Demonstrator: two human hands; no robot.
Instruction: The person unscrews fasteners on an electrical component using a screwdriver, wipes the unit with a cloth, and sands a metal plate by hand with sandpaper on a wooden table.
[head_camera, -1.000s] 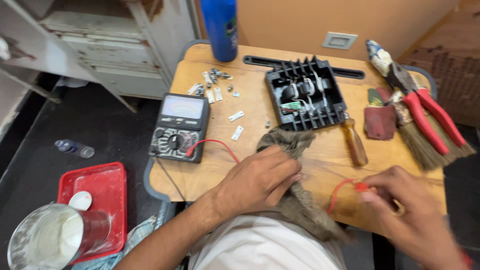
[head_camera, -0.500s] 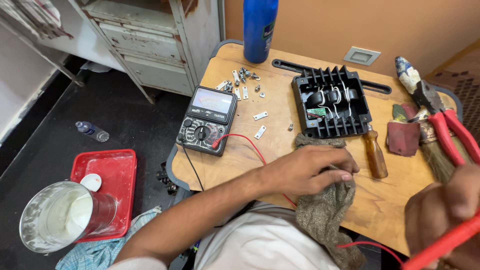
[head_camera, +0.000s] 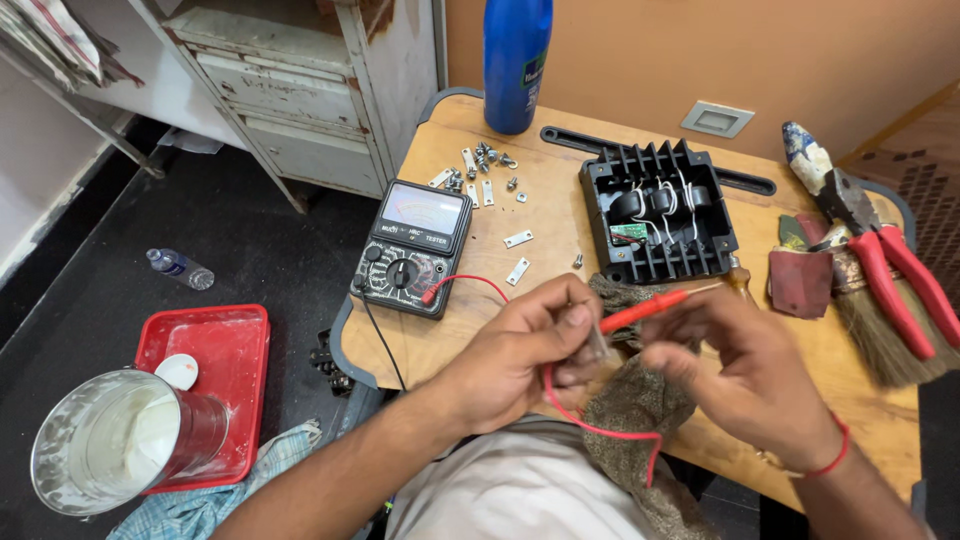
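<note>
My left hand (head_camera: 530, 345) pinches a small clear part at its fingertips, above a brown-grey rag (head_camera: 640, 400) that hangs over the table's near edge. My right hand (head_camera: 745, 370) holds a red test probe (head_camera: 645, 312), its tip pointing at the part in my left fingers. The probe's red lead (head_camera: 470, 283) runs to a black analog multimeter (head_camera: 412, 246) lying on the wooden table (head_camera: 545, 210). A black finned housing (head_camera: 660, 212) with white wires and a small green board inside sits behind my hands.
Loose screws and small metal plates (head_camera: 480, 170) lie near a blue bottle (head_camera: 515, 60). Red-handled pliers (head_camera: 895, 270), a brush (head_camera: 880, 330) and a maroon pad (head_camera: 800, 282) lie at the right. On the floor are a red tray (head_camera: 215, 345), a metal can (head_camera: 110, 440) and a small bottle (head_camera: 180, 268).
My left hand has lifted off the rag and now pinches a small part. My right hand has brought the red probe up from the lower right to meet it.
</note>
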